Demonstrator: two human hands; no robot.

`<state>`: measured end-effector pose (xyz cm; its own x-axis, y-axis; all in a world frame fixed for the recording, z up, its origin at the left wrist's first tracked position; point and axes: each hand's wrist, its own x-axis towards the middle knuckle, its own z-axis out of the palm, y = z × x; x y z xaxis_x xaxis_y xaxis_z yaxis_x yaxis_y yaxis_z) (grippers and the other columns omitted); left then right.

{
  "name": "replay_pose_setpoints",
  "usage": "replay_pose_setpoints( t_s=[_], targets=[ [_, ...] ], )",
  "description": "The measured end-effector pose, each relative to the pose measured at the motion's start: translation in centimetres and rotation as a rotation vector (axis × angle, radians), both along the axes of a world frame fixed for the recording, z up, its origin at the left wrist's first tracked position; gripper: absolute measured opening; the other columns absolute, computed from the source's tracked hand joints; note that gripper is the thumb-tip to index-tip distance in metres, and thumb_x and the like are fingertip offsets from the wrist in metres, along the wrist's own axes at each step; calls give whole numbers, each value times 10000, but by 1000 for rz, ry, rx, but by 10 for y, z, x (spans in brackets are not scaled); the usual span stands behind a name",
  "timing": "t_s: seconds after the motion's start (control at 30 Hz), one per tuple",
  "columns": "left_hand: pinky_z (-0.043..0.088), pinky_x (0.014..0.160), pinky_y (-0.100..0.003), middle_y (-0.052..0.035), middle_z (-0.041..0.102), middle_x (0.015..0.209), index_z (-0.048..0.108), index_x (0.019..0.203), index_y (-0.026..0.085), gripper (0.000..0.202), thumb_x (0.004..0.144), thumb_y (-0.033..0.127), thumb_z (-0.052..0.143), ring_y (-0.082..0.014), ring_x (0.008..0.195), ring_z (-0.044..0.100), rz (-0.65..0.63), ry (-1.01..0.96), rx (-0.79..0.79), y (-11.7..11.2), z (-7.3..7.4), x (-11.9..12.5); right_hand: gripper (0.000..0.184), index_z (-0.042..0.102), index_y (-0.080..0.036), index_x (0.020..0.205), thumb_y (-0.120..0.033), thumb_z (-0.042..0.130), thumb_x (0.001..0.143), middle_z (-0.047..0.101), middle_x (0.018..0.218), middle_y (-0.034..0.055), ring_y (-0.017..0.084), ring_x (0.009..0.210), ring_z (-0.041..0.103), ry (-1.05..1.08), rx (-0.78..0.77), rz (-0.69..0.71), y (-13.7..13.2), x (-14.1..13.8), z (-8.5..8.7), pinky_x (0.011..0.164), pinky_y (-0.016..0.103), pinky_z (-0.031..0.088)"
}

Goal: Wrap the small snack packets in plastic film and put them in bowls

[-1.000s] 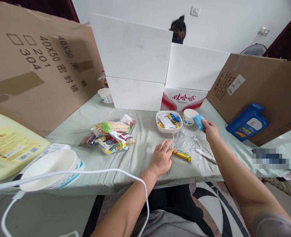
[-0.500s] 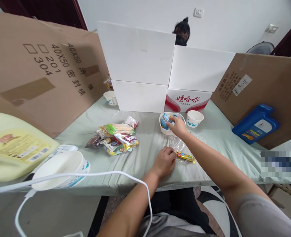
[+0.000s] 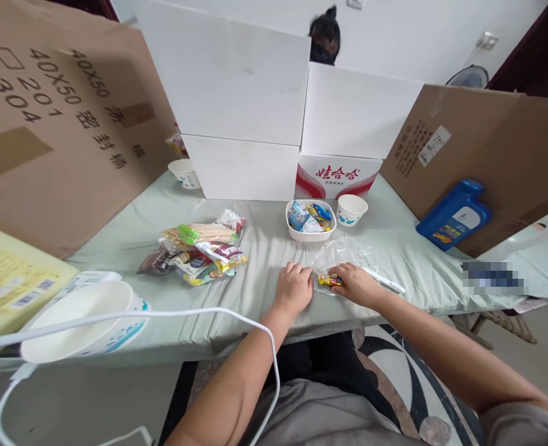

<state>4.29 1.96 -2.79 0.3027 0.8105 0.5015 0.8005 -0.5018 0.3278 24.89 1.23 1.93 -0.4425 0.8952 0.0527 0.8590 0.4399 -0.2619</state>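
Note:
My left hand (image 3: 294,288) rests on the cloth with its fingers curled at the left edge of a clear plastic bag (image 3: 343,248), seeming to pinch it. My right hand (image 3: 355,285) lies over the bag, fingers closed on a small yellow snack packet (image 3: 328,280), whose right part they cover. A white pen-like stick (image 3: 388,282) shows beyond the right wrist. Just behind the bag stands a white tub (image 3: 311,236) filled with blue, white and yellow snack packets (image 3: 307,218). To its right is a white paper bowl (image 3: 352,210) with a blue leaf print.
Left of my hands lies a pile of packaged snacks (image 3: 199,251). A large paper bowl (image 3: 88,319), a yellow jug (image 3: 13,279) and a white cable (image 3: 185,313) are at the near left. White boxes (image 3: 241,167) form a back wall; a blue bottle (image 3: 455,214) leans against cardboard (image 3: 478,148).
My right hand has left the tub and come back down to the yellow packet on the bag. My left hand stays beside the bag. The camera view has shifted.

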Motion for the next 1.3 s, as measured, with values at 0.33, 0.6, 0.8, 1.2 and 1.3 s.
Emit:
replay_pose_setpoints(
  t_s=[0.33, 0.6, 0.8, 1.2, 1.3],
  targets=[
    [471, 890, -447, -102, 592, 1116, 571, 1183, 200, 517, 704, 9, 527, -280, 1037, 520, -34, -35, -38, -1, 4, -2, 329, 588, -213, 951, -466, 657, 751, 656, 862, 27, 175, 763, 596, 821, 276, -513, 60, 76, 47, 697, 318, 484],
    [465, 942, -440, -110, 629, 1098, 524, 1235, 147, 548, 711, -13, 485, -265, 1075, 505, -188, -124, -68, 1, 1, -5, 286, 599, -194, 1075, -220, 606, 790, 665, 1010, 68, 219, 901, 622, 388, 255, -285, 136, -16, 55, 809, 342, 500],
    [479, 803, -372, -66, 642, 829, 572, 809, 190, 77, 854, 169, 513, -232, 870, 549, -179, -184, -123, 3, 9, -9, 408, 640, -180, 1131, -59, 587, 745, 663, 1121, 98, 247, 1044, 602, 206, 173, -213, 139, -34, 41, 928, 358, 464],
    [448, 616, -248, 15, 622, 687, 504, 837, 214, 22, 818, 226, 502, -146, 632, 606, 370, -638, -289, 2, 12, -36, 381, 605, -177, 1197, -396, 596, 885, 602, 1232, 155, 308, 1163, 532, 85, 194, 137, -52, 4, -21, 964, 490, 451],
    [471, 646, -268, -5, 599, 759, 515, 893, 204, 111, 788, 225, 542, -154, 677, 591, 500, -616, -34, -12, 26, -61, 405, 556, -161, 1282, -322, 560, 910, 530, 1354, 172, 322, 1278, 448, 31, 222, 110, -77, -1, -32, 1019, 517, 409]
  ],
)
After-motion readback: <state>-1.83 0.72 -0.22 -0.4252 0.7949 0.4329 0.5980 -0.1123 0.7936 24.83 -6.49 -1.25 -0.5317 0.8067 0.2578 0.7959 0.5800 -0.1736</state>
